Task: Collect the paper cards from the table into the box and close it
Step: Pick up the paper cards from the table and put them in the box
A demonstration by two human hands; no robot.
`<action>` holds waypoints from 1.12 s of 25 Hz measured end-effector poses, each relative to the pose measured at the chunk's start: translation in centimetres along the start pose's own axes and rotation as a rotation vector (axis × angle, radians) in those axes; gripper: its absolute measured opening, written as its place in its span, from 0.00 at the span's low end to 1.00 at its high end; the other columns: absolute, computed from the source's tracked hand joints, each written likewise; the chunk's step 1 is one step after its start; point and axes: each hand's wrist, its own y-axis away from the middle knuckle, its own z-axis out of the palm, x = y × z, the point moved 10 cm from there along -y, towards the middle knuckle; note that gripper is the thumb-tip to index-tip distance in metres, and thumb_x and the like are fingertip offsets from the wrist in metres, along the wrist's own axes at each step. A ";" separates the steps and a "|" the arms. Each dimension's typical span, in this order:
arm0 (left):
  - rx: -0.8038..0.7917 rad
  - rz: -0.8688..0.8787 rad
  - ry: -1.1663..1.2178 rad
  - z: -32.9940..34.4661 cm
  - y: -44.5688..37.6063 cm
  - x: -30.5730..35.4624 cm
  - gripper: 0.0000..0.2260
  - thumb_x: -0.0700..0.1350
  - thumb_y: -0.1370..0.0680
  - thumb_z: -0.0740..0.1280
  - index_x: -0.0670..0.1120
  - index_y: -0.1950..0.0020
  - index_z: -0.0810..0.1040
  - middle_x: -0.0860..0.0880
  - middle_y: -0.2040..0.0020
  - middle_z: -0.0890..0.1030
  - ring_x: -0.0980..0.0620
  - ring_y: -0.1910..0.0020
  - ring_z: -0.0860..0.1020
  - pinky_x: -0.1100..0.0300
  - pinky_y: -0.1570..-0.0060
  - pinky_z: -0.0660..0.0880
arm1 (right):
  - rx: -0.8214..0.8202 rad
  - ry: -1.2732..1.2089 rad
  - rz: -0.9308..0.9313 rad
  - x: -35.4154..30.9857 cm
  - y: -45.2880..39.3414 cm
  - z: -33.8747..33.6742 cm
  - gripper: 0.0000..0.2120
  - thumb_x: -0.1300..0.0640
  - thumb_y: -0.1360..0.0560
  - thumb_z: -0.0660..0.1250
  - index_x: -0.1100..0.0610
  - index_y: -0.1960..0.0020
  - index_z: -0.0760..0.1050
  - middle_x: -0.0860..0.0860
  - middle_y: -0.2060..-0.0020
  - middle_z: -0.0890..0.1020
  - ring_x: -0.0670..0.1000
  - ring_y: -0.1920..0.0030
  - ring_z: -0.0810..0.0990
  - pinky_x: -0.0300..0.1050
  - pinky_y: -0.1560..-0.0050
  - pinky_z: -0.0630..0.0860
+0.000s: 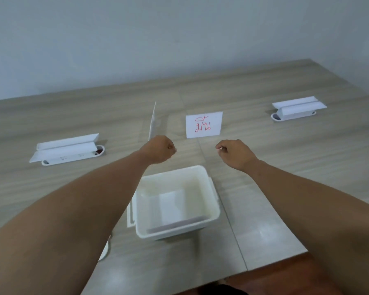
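**Two hands over an open box, one card lifted, one still on the table**

Wood-grain table [264, 167] fills most of the view, w/ a pale wall behind it. Both bare forearms reach in from the bottom corners toward the table's centre.

White plastic box [212, 206] sits open near the front edge, between the two arms. Inside lie flat white sheets, apparently cards already in; a dark strip shows along the near wall. The lid [130, 216] appears to lie flat on the table, touching the box's left side, mostly hidden by the left arm.

Two white flip-up socket units are set into the table: one at far left [66, 149], one at far right [296, 108], both w/ flaps raised.

Left hand [160, 151] is beyond the box, fingers curled tight in a fist, pinching the bottom edge of a card [152, 121] that stands nearly upright, seen edge-on.

Right hand [235, 153] hovers just right of it, fingers curled loosely inward, thumb and forefinger tips close together; can't tell if they grip anything.

A second card [203, 125] w/ red handwriting lies flat on the table just beyond the hands, apart from both.
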 end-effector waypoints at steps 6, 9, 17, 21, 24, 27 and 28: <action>0.082 -0.029 -0.089 -1.9 -9.0 3.1 0.13 0.47 0.22 0.62 0.43 0.52 0.85 0.48 0.51 0.86 0.47 0.49 0.82 0.52 0.43 0.78 | 0.007 0.048 -0.036 3.0 -8.1 -3.4 0.17 0.58 0.24 0.58 0.52 0.38 0.78 0.50 0.41 0.82 0.52 0.43 0.80 0.44 0.44 0.76; 0.098 -0.047 -0.116 -1.9 -13.3 4.1 0.14 0.47 0.22 0.59 0.44 0.49 0.83 0.49 0.49 0.85 0.46 0.48 0.82 0.51 0.46 0.79 | -0.005 0.025 -0.042 4.1 -12.3 -3.8 0.17 0.58 0.23 0.58 0.52 0.37 0.77 0.49 0.39 0.81 0.51 0.42 0.79 0.47 0.41 0.76; -0.018 -0.088 -0.118 1.7 -24.4 2.6 0.26 0.50 0.21 0.65 0.45 0.24 0.65 0.46 0.24 0.66 0.45 0.26 0.66 0.53 0.28 0.62 | -0.132 0.092 0.018 7.7 -21.4 -1.0 0.28 0.58 0.25 0.63 0.54 0.26 0.63 0.51 0.26 0.65 0.56 0.28 0.65 0.53 0.31 0.67; -0.091 -0.088 -0.198 4.0 -27.7 1.1 0.29 0.48 0.20 0.65 0.46 0.21 0.59 0.46 0.21 0.62 0.45 0.23 0.62 0.53 0.27 0.60 | -0.158 0.109 0.062 8.9 -24.7 0.6 0.33 0.61 0.26 0.63 0.55 0.23 0.57 0.51 0.21 0.54 0.58 0.25 0.60 0.55 0.29 0.65; -0.096 -0.092 -0.236 5.5 -28.6 0.0 0.24 0.42 0.22 0.65 0.45 0.27 0.69 0.44 0.27 0.71 0.44 0.29 0.70 0.53 0.33 0.67 | -0.167 0.132 0.077 9.2 -26.1 2.1 0.34 0.63 0.25 0.62 0.54 0.22 0.54 0.49 0.21 0.53 0.58 0.26 0.61 0.55 0.31 0.66; 0.005 -0.123 -0.129 5.7 -28.7 -0.7 0.12 0.39 0.26 0.65 0.45 0.43 0.81 0.43 0.45 0.83 0.41 0.46 0.80 0.52 0.51 0.76 | -0.100 0.179 0.051 9.2 -26.7 2.6 0.31 0.64 0.25 0.65 0.54 0.25 0.60 0.52 0.26 0.64 0.58 0.32 0.68 0.54 0.38 0.72; 0.016 -0.128 -0.095 5.9 -28.5 -0.8 0.09 0.39 0.26 0.66 0.45 0.48 0.82 0.42 0.49 0.84 0.40 0.49 0.81 0.53 0.56 0.75 | -0.045 0.179 0.043 9.3 -26.9 2.4 0.27 0.64 0.25 0.65 0.55 0.28 0.65 0.53 0.30 0.69 0.58 0.35 0.71 0.53 0.41 0.73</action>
